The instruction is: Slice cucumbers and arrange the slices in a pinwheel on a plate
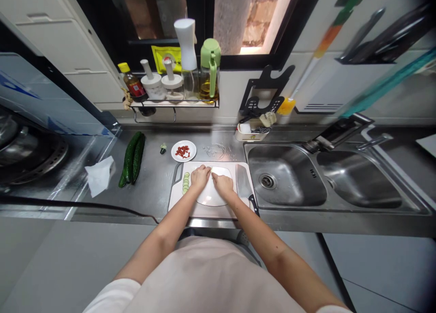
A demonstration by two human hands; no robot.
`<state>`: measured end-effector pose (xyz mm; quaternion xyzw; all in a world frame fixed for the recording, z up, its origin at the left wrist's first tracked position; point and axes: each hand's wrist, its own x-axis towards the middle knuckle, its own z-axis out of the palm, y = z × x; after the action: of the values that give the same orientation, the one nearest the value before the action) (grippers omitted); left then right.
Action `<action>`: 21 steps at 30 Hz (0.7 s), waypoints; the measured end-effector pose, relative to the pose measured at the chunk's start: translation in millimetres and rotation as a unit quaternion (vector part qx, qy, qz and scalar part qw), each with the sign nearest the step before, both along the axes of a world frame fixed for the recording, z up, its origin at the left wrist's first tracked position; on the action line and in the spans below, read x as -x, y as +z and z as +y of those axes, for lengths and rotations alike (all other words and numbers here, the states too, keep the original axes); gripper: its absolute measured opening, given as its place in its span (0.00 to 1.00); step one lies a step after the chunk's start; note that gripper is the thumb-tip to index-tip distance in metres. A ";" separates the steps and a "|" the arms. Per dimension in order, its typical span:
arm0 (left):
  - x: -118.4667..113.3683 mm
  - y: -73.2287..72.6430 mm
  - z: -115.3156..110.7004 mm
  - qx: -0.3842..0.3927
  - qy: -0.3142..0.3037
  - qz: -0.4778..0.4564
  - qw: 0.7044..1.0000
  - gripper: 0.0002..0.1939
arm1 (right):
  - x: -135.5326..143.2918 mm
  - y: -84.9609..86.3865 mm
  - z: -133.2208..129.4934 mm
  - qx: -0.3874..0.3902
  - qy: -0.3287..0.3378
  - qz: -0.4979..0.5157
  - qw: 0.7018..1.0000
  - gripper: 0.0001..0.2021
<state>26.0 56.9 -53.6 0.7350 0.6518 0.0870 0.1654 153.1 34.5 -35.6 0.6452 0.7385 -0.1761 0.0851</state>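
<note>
A white square plate (213, 199) lies on the cutting board (177, 204) in front of me. Over its far edge my left hand (200, 177) and my right hand (222, 185) come together, fingers closed. A tiny pale green piece shows between the fingertips, seemingly a cucumber slice (211, 170); the fingers mostly hide it. Left of the plate, a row of overlapping cucumber slices (185, 182) rests on the board. To the right lies a cleaver (243, 181), its black handle pointing toward me.
A small plate of red pieces (184, 151) stands behind the board, beside a cucumber end (163, 148). Two whole cucumbers (132, 159) and a white tissue (101, 174) lie left. A double sink (289, 176) is at right. Seasoning containers fill the wall rack (177, 105).
</note>
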 end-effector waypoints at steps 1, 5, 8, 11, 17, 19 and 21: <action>0.1 0.0 0.1 0.000 0.000 -0.003 1.000 0.16 | -0.1 -0.2 0.4 0.000 0.000 -0.001 1.000 0.20; 0.3 0.2 0.2 0.003 0.004 -0.007 1.000 0.16 | -0.4 -1.2 1.5 -0.005 0.007 -0.003 1.000 0.20; 0.2 0.3 0.4 0.002 0.008 -0.011 1.000 0.17 | -0.5 -1.4 1.7 -0.006 0.008 -0.002 1.000 0.20; 0.1 0.2 0.2 0.003 0.006 -0.011 1.000 0.17 | -0.6 -0.4 1.7 -0.003 0.010 -0.001 1.000 0.20; -0.2 -2.6 0.4 -0.015 0.001 0.012 1.000 0.17 | 0.3 3.5 0.4 -0.012 0.013 -0.013 1.000 0.20; 0.0 -3.9 0.9 -0.022 -0.003 0.017 1.000 0.17 | 0.7 3.8 -1.2 -0.019 0.011 -0.010 1.000 0.20; 0.2 -4.8 1.4 -0.024 -0.004 0.018 1.000 0.17 | 1.0 3.2 -3.2 -0.024 0.006 -0.008 1.000 0.20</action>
<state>25.7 58.2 -58.5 0.7425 0.6497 0.0884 0.1366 152.1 31.4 -32.5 0.6438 0.7460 -0.1522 0.0767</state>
